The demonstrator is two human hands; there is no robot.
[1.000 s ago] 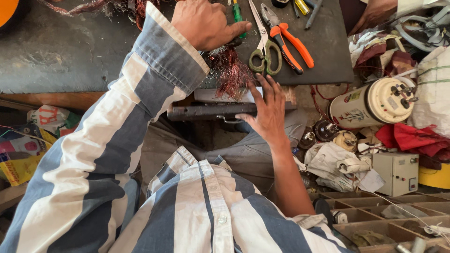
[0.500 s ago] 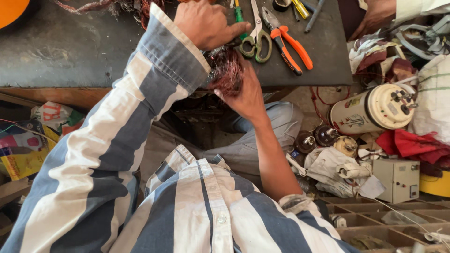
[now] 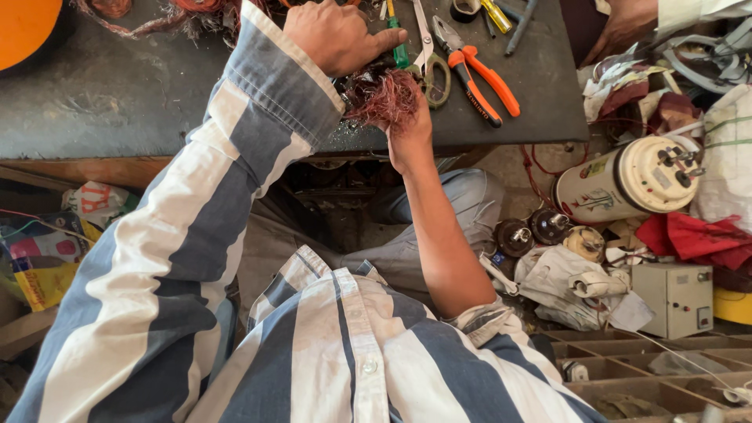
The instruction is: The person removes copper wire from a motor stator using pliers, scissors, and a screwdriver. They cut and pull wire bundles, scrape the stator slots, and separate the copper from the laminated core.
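Your left hand (image 3: 337, 35) rests as a fist on the dark table (image 3: 117, 102), pressing on the top of the red wire bundle (image 3: 384, 98) to keep it from sliding. Your right hand (image 3: 411, 137) comes up from below the table's edge and pinches the wire. Pliers (image 3: 478, 74) and scissors (image 3: 431, 63) lie just right of the wire, close enough to grab.

Shirt sleeve (image 3: 196, 227): broad blue-grey and white stripes. Wire bundle (image 3: 384, 98): reddish copper. Workbench (image 3: 117, 102): dark grey top with brown wooden edge. Pliers (image 3: 482, 74): orange handles. Screwdriver (image 3: 398, 47): green handle. Cylinder (image 3: 627, 184): cream. Cloth (image 3: 689, 235): red. Box (image 3: 674, 298): beige. Trousers (image 3: 462, 204): pale blue.
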